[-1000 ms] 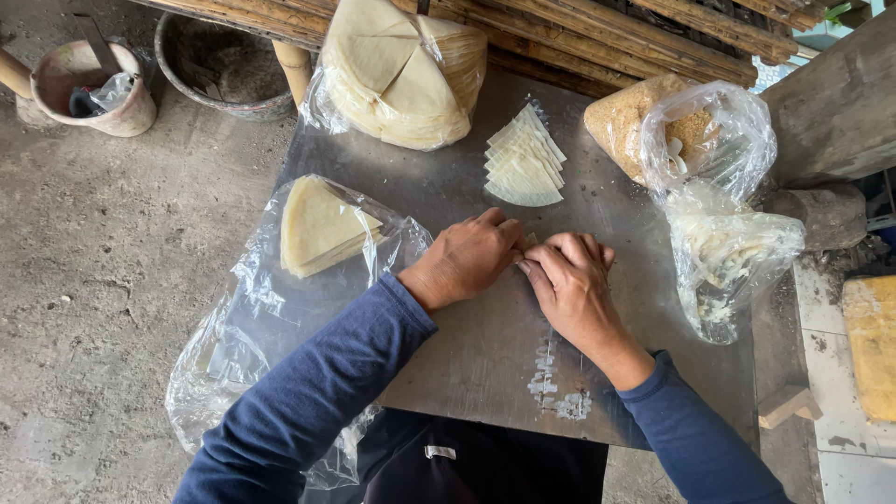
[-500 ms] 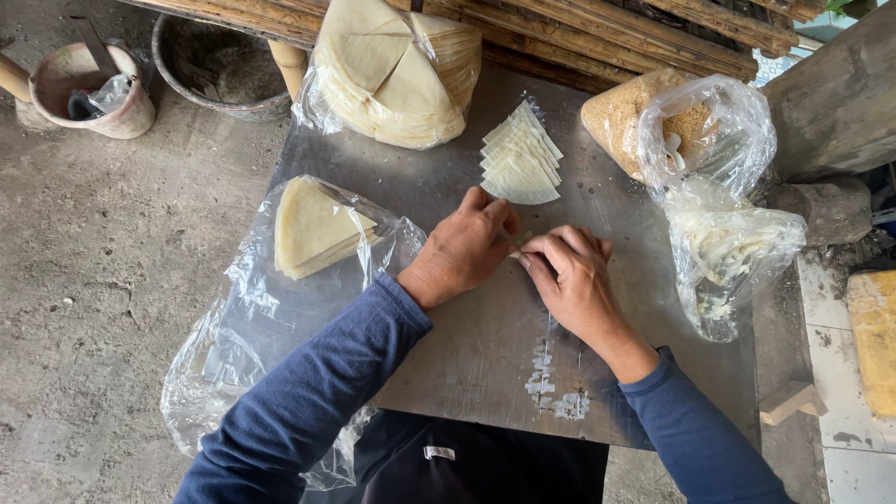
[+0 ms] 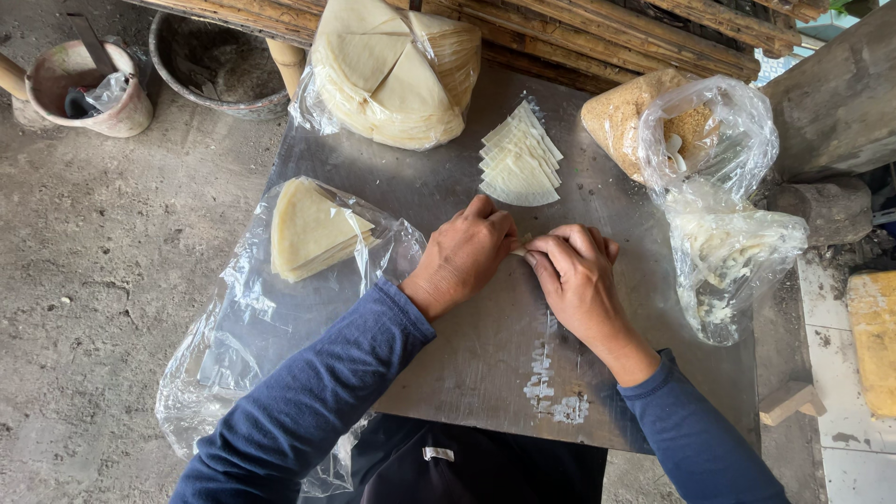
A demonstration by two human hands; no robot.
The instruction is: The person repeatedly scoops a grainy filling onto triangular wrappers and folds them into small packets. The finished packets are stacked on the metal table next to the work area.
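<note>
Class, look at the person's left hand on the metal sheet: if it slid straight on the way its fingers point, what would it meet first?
The left hand points up and to the right, so it would probably first reach the fanned row of pale wedge-shaped wrappers, just beyond its fingertips. The right hand sits beside it, not ahead.

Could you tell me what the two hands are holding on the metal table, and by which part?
The left hand and right hand pinch a small pale wrapper piece between their fingertips, mostly hidden; which part each grip takes cannot be told.
</note>
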